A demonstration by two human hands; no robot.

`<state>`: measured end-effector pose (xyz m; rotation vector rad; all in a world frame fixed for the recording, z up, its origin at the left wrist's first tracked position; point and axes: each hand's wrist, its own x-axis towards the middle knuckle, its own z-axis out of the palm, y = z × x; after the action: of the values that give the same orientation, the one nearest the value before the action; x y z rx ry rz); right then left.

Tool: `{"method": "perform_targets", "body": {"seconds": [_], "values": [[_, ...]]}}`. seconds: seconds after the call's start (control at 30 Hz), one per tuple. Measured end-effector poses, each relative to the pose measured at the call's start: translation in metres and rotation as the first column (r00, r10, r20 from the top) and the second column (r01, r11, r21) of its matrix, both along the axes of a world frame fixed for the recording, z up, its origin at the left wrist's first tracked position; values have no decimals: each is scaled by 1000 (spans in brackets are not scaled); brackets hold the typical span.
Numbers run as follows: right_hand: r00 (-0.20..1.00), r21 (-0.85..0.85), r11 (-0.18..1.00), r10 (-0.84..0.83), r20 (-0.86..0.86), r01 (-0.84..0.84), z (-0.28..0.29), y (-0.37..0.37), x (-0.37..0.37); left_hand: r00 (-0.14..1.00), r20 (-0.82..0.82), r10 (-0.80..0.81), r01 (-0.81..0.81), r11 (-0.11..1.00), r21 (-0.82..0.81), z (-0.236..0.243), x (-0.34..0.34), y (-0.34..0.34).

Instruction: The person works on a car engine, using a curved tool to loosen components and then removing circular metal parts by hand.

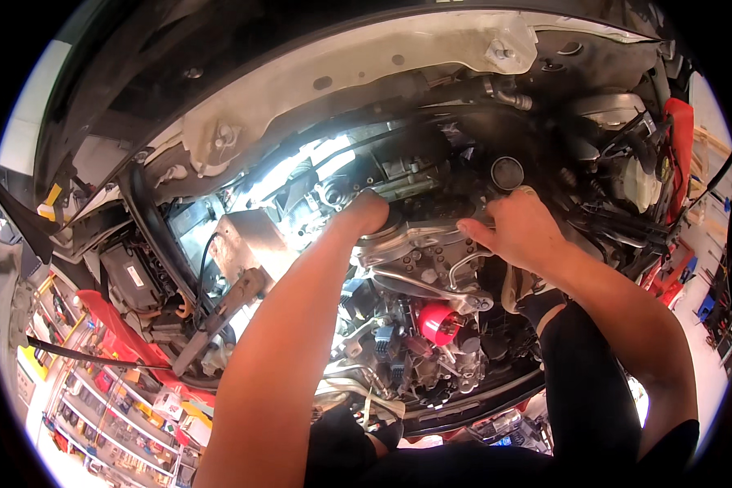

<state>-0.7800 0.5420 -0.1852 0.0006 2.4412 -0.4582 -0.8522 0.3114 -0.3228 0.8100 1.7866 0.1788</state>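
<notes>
I am leaning over a car's engine bay with both arms stretched in. My left hand (368,213) is at the far side of the engine (415,236), by a metal cover; its fingers bend down out of sight. To the right, my right hand (522,226) has its fingers curled at the edge of the engine, and its thumb points left, apart from them. What those fingers grip, if anything, is hidden. Just beyond them is a round-ended pipe (508,173). Nearer to me, a bright red round part (439,324) sits among metal brackets and connectors.
A bright work light (309,167) shines at the back left. A battery (132,276) sits on the left, beside a metal bracket (220,321). Red panels (118,325) flank the bay. Overhead is the raised hood (244,57). Stocked shelves (110,423) stand at the lower left.
</notes>
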Motion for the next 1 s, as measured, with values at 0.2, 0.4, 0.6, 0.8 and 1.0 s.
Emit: {"method": "perform_targets", "body": {"seconds": [0.2, 0.4, 0.6, 0.8, 1.0], "values": [[998, -6, 1000, 2, 65, -2, 1, -1, -7, 990, -137, -37, 49, 995, 85, -11, 6, -7], [994, 5, 1000, -20, 103, 20, 3, 2, -10, 830, 174, 530, -503, 846, -177, -14, -4, -7], [986, 22, 1000, -14, 167, 10, 2, 0, -12, 632, 321, 705, -545, 699, -462, -37, -17, -7], [1000, 17, 1000, -2, 23, 1, -1, 2, -5, 729, 351, 588, -482, 805, -347, -34, -12, -10], [996, 40, 998, -52, 74, 49, 2, 3, -11, 743, 251, 621, -539, 777, -326, -25, -9, -3]]}}
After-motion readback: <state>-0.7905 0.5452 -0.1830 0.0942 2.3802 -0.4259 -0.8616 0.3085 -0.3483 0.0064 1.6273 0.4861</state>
